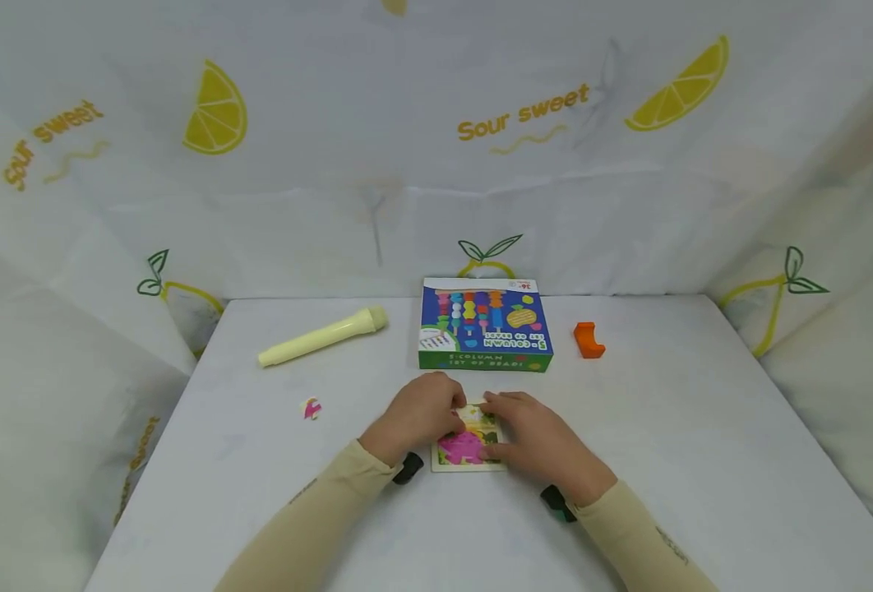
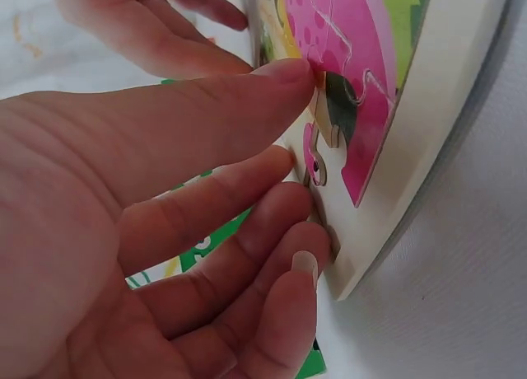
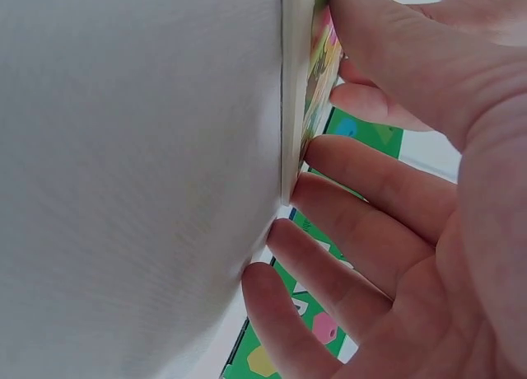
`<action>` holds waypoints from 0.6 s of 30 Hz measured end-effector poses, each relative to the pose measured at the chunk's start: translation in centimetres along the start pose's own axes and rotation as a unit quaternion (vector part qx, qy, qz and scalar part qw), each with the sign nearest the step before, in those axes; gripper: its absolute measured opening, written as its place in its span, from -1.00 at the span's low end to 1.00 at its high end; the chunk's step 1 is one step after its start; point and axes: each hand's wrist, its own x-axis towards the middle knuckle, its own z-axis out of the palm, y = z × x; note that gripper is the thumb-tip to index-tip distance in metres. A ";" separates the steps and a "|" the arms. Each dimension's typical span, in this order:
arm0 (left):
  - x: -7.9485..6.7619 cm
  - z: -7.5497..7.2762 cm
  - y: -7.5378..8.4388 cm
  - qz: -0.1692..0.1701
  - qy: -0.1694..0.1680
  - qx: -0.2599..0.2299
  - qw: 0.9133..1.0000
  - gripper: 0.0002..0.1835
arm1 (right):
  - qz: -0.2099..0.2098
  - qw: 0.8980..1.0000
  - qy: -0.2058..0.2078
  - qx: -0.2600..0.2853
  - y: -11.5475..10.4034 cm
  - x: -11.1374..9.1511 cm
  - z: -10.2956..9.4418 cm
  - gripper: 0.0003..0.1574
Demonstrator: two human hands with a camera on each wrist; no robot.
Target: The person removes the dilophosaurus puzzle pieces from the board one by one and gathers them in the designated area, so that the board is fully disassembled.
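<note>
Got glossy box (image 1: 484, 329) just above wooden puzzle (image 1: 466, 448) at lower centre, smooth tube (image 1: 321, 336) and loose piece (image 1: 312, 408) left, curved block (image 1: 585, 340) right. Touching puzzle edge with spread right fingers (image 3: 370, 169); can't tell if pinching with curled left fingers (image 2: 218, 199).

The left forearm (image 1: 311, 518) and right forearm (image 1: 644, 538) reach forward, angling inward until the 2 hands sit near each other. The left hand (image 1: 420, 417) has its thumb extended and 4 fingers bent. The right hand (image 1: 540, 436) spreads its 4 fingers, nearly straight, thumb apart.
</note>
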 end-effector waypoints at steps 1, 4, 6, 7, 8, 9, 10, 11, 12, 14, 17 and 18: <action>0.0 0.0 0.0 0.002 0.001 0.000 1.000 -0.72 | 0.002 1.000 0.000 0.000 0.0 0.0 -0.1 -0.10; 0.0 -0.1 0.0 0.008 0.001 -0.001 1.000 -0.72 | 0.002 1.000 0.001 0.000 0.0 0.0 -0.1 -0.09; 0.0 0.1 0.0 0.011 0.001 -0.001 1.000 -0.72 | 0.001 1.000 0.003 -0.002 0.1 0.0 0.0 -0.08; 0.0 0.2 0.0 0.013 0.003 0.000 1.000 -0.72 | 0.001 1.000 0.005 -0.001 0.1 0.0 0.1 -0.08; 0.0 0.2 0.0 0.015 0.005 0.002 1.000 -0.72 | -0.001 1.000 0.007 -0.002 0.2 0.0 0.2 -0.09; 0.0 0.3 -0.1 0.017 0.007 0.002 1.000 -0.73 | -0.002 1.000 0.008 -0.002 0.2 0.0 0.2 -0.10; 0.1 0.3 -0.1 0.019 0.010 0.003 1.000 -0.74 | -0.003 1.000 0.010 -0.002 0.2 0.0 0.2 -0.11; 0.1 0.4 -0.2 0.020 0.012 0.001 1.000 -0.74 | -0.002 1.000 0.010 -0.002 0.3 0.1 0.2 -0.11; 0.2 0.4 -0.2 0.021 0.014 -0.001 1.000 -0.74 | -0.003 1.000 0.011 -0.003 0.3 0.1 0.2 -0.10; 0.2 0.5 -0.3 0.021 0.016 -0.006 1.000 -0.75 | -0.006 1.000 0.011 -0.005 0.4 0.1 0.3 -0.10; 0.2 0.5 -0.4 0.018 0.018 -0.015 1.000 -0.74 | -0.005 1.000 0.009 -0.006 0.3 0.2 0.2 -0.09; 0.2 0.5 -0.4 0.017 0.018 -0.019 1.000 -0.74 | -0.007 1.000 0.010 -0.007 0.3 0.2 0.2 -0.08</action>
